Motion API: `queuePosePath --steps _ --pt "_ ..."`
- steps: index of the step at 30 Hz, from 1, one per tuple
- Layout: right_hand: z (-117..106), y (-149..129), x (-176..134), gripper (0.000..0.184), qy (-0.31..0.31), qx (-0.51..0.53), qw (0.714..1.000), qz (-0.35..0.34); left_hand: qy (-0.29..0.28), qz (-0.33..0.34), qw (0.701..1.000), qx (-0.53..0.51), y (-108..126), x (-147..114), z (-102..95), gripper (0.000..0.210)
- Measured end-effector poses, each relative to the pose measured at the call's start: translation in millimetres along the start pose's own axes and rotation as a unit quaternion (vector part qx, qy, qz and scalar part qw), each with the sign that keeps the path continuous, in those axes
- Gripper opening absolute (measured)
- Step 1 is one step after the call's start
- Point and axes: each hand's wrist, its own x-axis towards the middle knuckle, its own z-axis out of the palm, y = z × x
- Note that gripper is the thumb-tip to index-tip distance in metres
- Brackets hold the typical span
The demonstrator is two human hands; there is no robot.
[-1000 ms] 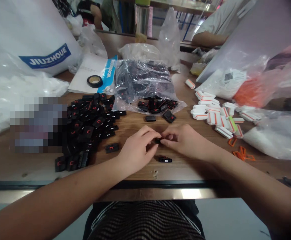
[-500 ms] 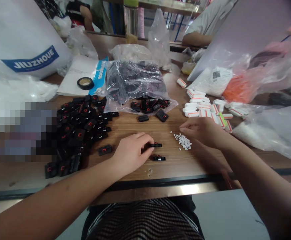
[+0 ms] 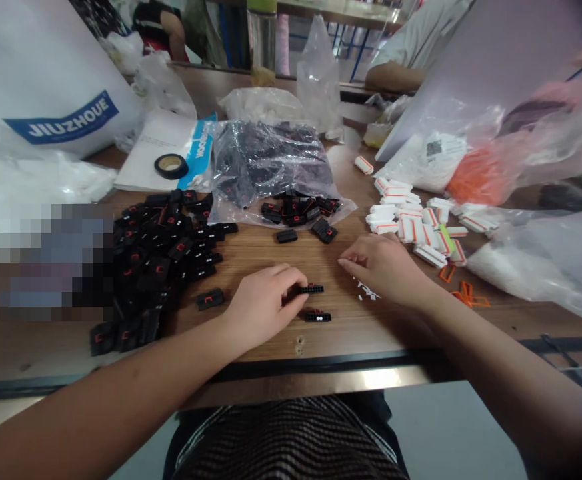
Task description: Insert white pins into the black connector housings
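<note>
In the head view, my left hand [image 3: 268, 297] rests on the table with thumb and fingers closed on the left end of a black connector housing [image 3: 313, 289]. Just in front of me lies a second connector housing [image 3: 318, 317], with two white pieces in its face. Over a small heap of tiny white plugs [image 3: 367, 291] hovers my right hand [image 3: 385, 265], covering part of it. Its thumb and fingertips are pinched together; whatever is between them is too small to make out. A single black housing [image 3: 210, 299] lies left of my left hand.
Many black housings [image 3: 158, 267] are heaped at left, with more in a clear bag [image 3: 275, 160] behind. White pieces with orange stripes [image 3: 411, 230] and loose orange clips [image 3: 467, 295] lie at right. Black tape [image 3: 171, 167] sits on papers. A person's arm [image 3: 395, 77] shows beyond.
My right hand has moved left and slightly toward me, now covering more of the white heap and uncovering orange clips at right. My left hand and its housing stay put.
</note>
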Motion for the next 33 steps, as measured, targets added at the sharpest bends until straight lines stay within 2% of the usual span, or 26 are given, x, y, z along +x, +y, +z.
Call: queuePosePath --steps 5,9,13,20,24,26,29,31,33 --pt "6.5 21.6 8.8 0.024 -0.009 0.129 0.988 0.087 0.003 0.002 1.0 -0.003 0.5 0.0 -0.3 0.004" --pt "5.3 28.5 8.3 0.021 0.001 0.198 0.977 0.072 0.003 0.001 1.0 -0.005 0.6 -0.1 -0.1 0.003" --pt "5.1 28.2 7.5 0.02 0.01 0.158 0.987 0.008 0.0 -0.002 1.0 -0.003 0.5 0.1 -0.1 0.003" --pt "4.3 28.4 9.1 0.021 -0.005 0.108 0.993 -0.04 -0.004 -0.002 1.0 -0.003 0.2 0.5 -0.2 0.004" --pt "2.3 26.2 9.7 0.018 -0.008 0.055 0.998 -0.019 -0.005 -0.003 1.0 -0.004 0.1 0.0 -0.1 0.004" --pt "2.3 22.0 8.8 0.015 -0.014 0.078 0.997 0.008 -0.008 -0.007 1.0 -0.009 0.5 -0.1 -0.2 0.005" --pt "1.2 5.3 3.0 0.013 -0.016 0.181 0.983 0.02 -0.011 -0.014 1.0 -0.018 1.9 0.4 -0.9 0.005" --pt "-1.0 -12.1 -3.6 0.012 -0.03 0.232 0.972 -0.011 -0.013 -0.018 1.0 -0.02 3.0 0.7 -1.6 0.005" --pt "-3.0 -29.2 -10.3 0.011 -0.035 0.22 0.972 -0.071 -0.016 -0.021 0.999 -0.018 3.7 1.0 -2.2 0.005"
